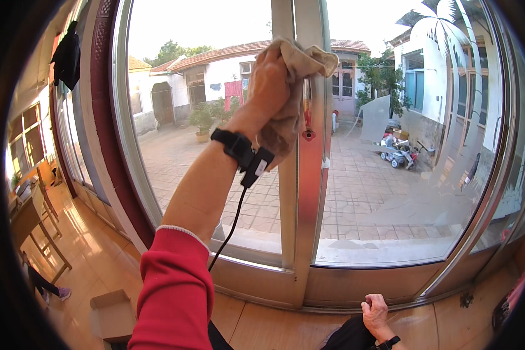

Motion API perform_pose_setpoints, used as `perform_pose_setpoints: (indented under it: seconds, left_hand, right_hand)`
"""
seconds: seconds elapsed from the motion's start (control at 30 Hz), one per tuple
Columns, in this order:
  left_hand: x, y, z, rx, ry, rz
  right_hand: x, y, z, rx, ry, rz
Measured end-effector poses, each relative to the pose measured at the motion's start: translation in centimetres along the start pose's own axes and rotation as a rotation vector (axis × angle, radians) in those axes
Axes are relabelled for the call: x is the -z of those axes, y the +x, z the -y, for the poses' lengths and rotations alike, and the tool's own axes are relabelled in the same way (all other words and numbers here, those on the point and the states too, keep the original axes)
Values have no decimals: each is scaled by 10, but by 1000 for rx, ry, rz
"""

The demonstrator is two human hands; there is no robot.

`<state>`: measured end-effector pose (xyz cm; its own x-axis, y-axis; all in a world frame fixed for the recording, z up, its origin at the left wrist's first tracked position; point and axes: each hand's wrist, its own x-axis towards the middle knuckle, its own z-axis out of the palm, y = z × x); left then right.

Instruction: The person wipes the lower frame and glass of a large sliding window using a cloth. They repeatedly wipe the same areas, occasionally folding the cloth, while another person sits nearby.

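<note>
My left hand (269, 85), in a red sleeve with a black band and cabled device at the wrist, is raised high. Its fingers grip a beige-brown cloth (284, 118), which lies over the metal stile (311, 197) between two glass door panes and hangs down below the hand. Just beneath the cloth, a red lock plate (308, 134) shows on the stile. Low at the right, my right hand (375, 313) rests on my dark-trousered knee (350, 334). Its fingers are loosely curled, with nothing visible in them, and a black band circles the wrist.
The right pane carries a frosted palm-tree pattern (442, 26). An open cardboard box (112, 315) lies on the tiled floor at lower left, near a wooden table (28, 214) and another person's shoe (64, 293). Outside are a paved courtyard (253, 201) and a small ride-on vehicle (396, 155).
</note>
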<state>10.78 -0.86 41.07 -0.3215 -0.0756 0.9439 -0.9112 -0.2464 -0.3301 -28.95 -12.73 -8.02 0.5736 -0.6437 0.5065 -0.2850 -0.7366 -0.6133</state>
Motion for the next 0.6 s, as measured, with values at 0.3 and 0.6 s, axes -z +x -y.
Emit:
perform_pose_setpoints:
  seconds: [0.3, 0.6]
  left_hand:
    - [32, -96, -53, 185, 130, 234]
    - [19, -14, -4, 102, 285, 111]
  right_hand:
    - [0, -2, 7, 24, -50, 7]
    - [-2, 5, 3, -37, -45, 45]
